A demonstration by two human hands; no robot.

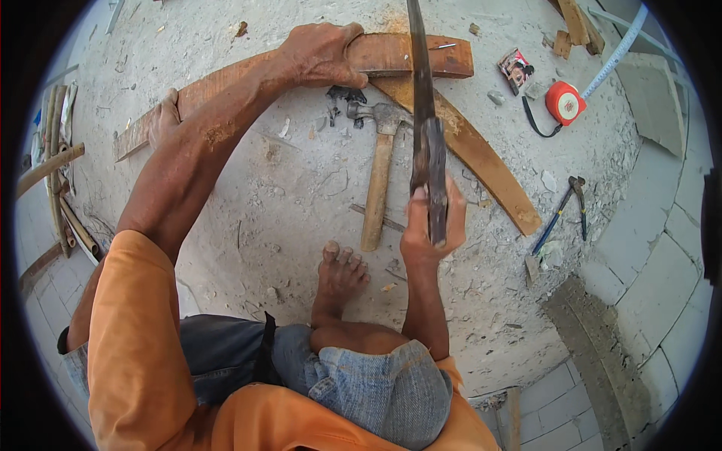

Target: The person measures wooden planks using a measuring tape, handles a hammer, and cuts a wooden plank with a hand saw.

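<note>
My left hand grips a reddish-brown wooden plank near its right part, thumb over the near edge. The toes of a foot rest on the plank's left end. My right hand is wrapped round the dark handle of a handsaw. Its blade, seen nearly edge-on, crosses the plank to the right of my left hand. Orange sawdust lies beyond the blade, and a thin nail-like piece sits on the plank's right end. Under that end, a second wooden strip slants toward the near right.
A claw hammer lies between my hands, close to my bare foot. Rightward are a red tape measure with its tape drawn out, a small packet and pincers. Poles stand at the left. Rubble dots the concrete floor.
</note>
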